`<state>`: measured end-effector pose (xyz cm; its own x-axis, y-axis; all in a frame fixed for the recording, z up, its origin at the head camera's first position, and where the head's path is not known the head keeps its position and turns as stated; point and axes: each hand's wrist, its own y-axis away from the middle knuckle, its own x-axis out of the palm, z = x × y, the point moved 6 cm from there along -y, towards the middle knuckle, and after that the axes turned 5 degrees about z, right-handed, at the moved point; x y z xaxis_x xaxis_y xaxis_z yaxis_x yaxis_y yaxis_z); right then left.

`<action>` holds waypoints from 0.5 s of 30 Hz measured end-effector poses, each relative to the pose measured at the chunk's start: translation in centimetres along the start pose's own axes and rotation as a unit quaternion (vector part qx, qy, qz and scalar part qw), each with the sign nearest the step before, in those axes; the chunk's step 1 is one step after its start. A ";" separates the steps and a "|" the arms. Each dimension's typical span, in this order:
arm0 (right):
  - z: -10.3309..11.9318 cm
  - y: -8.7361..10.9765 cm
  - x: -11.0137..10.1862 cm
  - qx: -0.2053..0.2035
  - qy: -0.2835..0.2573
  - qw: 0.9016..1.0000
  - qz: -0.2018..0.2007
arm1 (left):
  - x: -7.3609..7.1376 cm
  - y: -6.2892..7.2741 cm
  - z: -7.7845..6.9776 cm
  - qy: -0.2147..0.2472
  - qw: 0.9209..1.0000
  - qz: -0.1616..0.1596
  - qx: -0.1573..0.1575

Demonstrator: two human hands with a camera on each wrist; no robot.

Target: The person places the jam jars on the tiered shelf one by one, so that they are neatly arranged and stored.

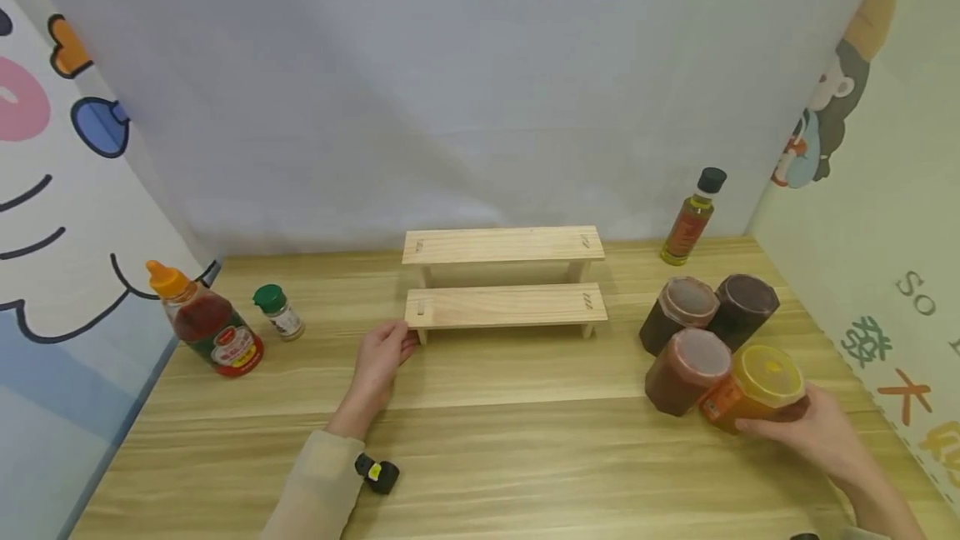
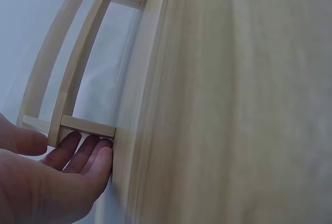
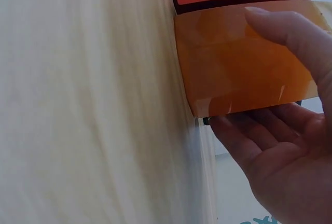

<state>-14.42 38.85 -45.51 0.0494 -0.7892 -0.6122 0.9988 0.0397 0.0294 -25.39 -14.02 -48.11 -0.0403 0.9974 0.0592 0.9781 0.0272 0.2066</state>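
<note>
A two-step wooden rack (image 1: 506, 307) stands at the back middle of the table. My left hand (image 1: 381, 352) is at its front left corner; in the left wrist view the hand's thumb and bent fingers (image 2: 83, 154) lie about the end of the lower board, beside the leg. At the right, my right hand (image 1: 813, 432) grips a yellow-lidded jar (image 1: 765, 377) with orange contents. Its thumb lies on the near side in the right wrist view, fingers on the other side. A red-brown jar (image 1: 688, 369) stands close beside that jar.
Two dark jars, one (image 1: 678, 315) left of the other (image 1: 742, 311), stand behind. An oil bottle (image 1: 690, 219) is at the back right. On the left are an orange-capped sauce bottle (image 1: 213, 327) and a green-capped shaker (image 1: 279, 313). Printed panels flank the table.
</note>
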 end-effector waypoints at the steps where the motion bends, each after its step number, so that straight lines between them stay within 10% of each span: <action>1: 0.0 0.0 -0.1 0.000 0.006 1.000 -0.003 | 0.0 0.0 0.0 0.001 1.000 0.000 0.000; 15: 0.6 0.3 -0.6 -0.019 0.040 0.998 -0.035 | 0.1 0.0 0.0 -0.004 1.000 -0.006 0.007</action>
<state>-14.14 38.97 -44.60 -0.0225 -0.7389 -0.6735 0.9989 0.0105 -0.0449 -25.36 -13.96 -48.09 -0.0500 0.9975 0.0493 0.9803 0.0395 0.1934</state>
